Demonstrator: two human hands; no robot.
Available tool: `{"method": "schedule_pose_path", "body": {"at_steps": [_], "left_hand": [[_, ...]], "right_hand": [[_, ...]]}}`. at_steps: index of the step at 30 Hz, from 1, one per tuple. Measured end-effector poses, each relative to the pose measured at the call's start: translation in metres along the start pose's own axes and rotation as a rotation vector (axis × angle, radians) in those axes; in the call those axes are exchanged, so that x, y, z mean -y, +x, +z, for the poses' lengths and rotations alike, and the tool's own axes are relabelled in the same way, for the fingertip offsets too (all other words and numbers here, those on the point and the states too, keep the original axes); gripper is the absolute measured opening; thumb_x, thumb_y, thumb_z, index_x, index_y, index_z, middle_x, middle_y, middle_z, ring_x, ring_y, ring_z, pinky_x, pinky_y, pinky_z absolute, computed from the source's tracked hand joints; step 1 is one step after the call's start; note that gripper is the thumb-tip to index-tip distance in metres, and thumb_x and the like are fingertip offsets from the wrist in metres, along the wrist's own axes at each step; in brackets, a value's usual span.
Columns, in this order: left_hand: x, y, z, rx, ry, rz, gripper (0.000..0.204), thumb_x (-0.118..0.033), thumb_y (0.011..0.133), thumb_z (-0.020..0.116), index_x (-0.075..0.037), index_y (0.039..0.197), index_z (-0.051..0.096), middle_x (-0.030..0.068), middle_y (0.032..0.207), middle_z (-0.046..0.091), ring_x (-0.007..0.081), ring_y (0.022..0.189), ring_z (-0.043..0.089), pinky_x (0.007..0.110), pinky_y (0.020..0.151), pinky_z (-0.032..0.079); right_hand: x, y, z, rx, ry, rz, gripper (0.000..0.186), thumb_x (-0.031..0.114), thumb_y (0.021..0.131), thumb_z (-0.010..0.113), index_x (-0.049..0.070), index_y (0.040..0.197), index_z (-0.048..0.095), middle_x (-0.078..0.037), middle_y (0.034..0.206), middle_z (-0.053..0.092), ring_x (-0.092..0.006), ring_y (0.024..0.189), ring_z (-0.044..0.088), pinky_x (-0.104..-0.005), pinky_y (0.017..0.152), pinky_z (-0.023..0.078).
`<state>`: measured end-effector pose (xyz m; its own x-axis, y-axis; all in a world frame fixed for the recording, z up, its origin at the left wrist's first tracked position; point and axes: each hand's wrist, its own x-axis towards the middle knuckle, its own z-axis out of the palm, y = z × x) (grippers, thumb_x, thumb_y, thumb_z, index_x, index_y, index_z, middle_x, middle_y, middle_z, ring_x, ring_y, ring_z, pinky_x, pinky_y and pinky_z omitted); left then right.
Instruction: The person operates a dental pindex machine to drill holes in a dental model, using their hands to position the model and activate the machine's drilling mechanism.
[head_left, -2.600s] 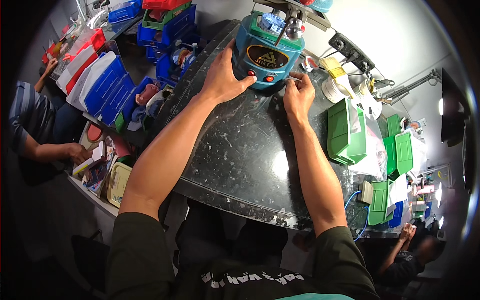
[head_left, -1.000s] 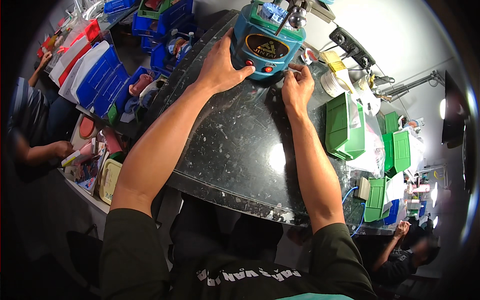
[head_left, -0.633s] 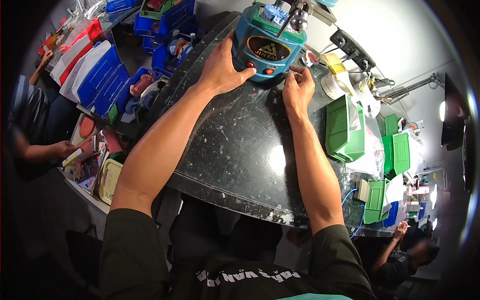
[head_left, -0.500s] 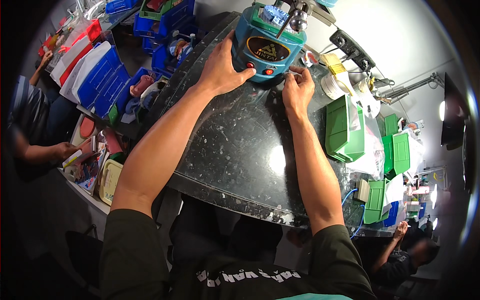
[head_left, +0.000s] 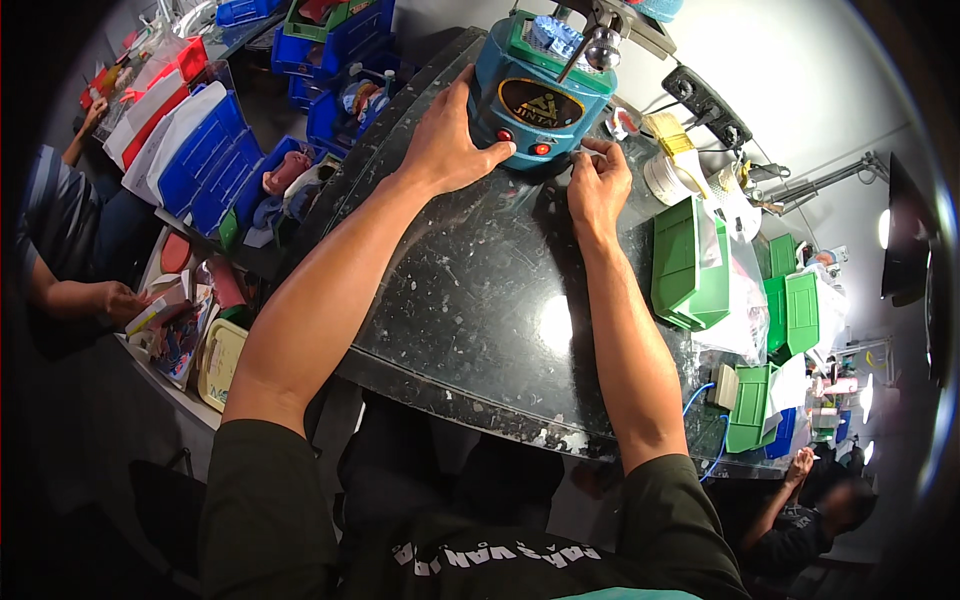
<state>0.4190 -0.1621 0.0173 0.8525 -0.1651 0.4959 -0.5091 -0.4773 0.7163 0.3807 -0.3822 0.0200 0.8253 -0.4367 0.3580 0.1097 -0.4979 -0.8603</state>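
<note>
At the far end of the black bench (head_left: 470, 290), the left hand (head_left: 442, 150) is spread wide against the left side of the blue machine (head_left: 540, 108), thumb tip beside a red button (head_left: 505, 134). Further right, the right hand (head_left: 600, 188) is half curled by the machine's lower corner; I cannot tell whether it pinches anything. I see little shift from half a second ago, so judge the hold steady.

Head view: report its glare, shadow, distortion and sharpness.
Head view, a white glare spot on the dark tabletop; head view, a dark shadow along the inner side of the right forearm; head view, fisheye distortion bows the table's front edge, with black corners; head view, the left hand and right hand look fairly sharp, while the co-worker at lower right looks soft.
</note>
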Motion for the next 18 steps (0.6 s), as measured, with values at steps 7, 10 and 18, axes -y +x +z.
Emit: {"method": "schedule_pose_path", "body": {"at_steps": [7,10,18], "left_hand": [[-0.0023,-0.0011,0.0009,-0.040,-0.024,0.021,0.104,-0.028,0.079,0.089,0.001,0.160,0.031,0.0277,0.156,0.049,0.0419,0.146,0.048,0.049,0.123,0.038],[-0.0037,-0.0014,0.0002,-0.033,-0.010,0.003,0.104,-0.027,0.078,0.089,0.002,0.160,0.031,0.0277,0.156,0.048,0.0421,0.146,0.048,0.049,0.123,0.038],[-0.0047,-0.0011,0.0003,-0.029,-0.014,0.005,0.104,-0.028,0.078,0.089,0.002,0.160,0.031,0.0283,0.156,0.048,0.0423,0.146,0.047,0.049,0.123,0.037]], "right_hand": [[-0.0003,0.0001,0.0002,-0.003,0.014,-0.001,0.023,0.005,0.090,0.066,-0.004,0.110,0.070,-0.011,0.072,0.071,-0.0151,0.065,0.065,-0.0345,0.065,0.052],[-0.0005,0.0001,0.0005,-0.001,0.017,0.000,0.022,0.006,0.090,0.066,-0.004,0.109,0.070,-0.010,0.071,0.071,-0.0148,0.065,0.065,-0.0344,0.065,0.052],[-0.0003,0.0004,0.0000,-0.006,0.007,0.007,0.022,0.006,0.090,0.067,-0.004,0.109,0.070,-0.010,0.071,0.070,-0.0149,0.064,0.065,-0.0343,0.064,0.052]]}}
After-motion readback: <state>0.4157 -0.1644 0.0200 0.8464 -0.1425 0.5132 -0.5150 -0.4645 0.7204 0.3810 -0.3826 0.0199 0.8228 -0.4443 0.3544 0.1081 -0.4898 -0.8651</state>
